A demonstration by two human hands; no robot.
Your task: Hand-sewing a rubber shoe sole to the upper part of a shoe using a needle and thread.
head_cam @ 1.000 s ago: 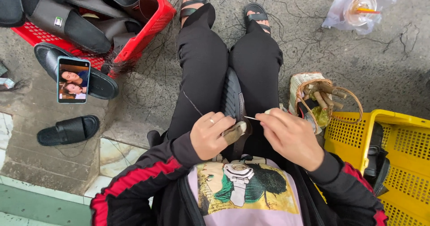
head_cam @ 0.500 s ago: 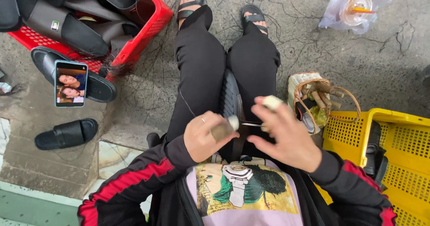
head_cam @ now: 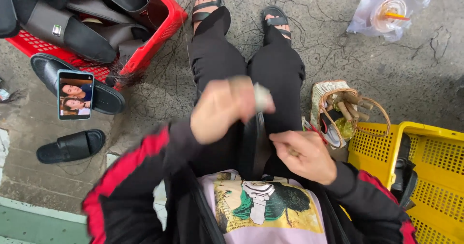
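Observation:
I sit with a black shoe (head_cam: pixel 252 149) upright in my lap, between legs in black trousers. My left hand (head_cam: pixel 220 109) is raised above my knees, blurred, with its fingers closed on a small pale piece (head_cam: pixel 261 97). My right hand (head_cam: pixel 303 155) stays low by my right thigh. Its fingers are curled and pinch the shoe's right edge, with something small and tan just visible under the thumb. Any thread between the hands is too fine to make out.
A red crate (head_cam: pixel 154 36) of black shoes stands at the upper left. A phone (head_cam: pixel 75 94) rests on a black shoe (head_cam: pixel 106 99), with a black slide (head_cam: pixel 71 146) below it. At the right are a wicker basket (head_cam: pixel 323 95), a yellow crate (head_cam: pixel 425 137) and a bagged drink cup (head_cam: pixel 386 12).
My left hand has risen and moved away from the right hand, taking the pale piece with it. My right hand has dropped lower onto the shoe. The view tilted slightly.

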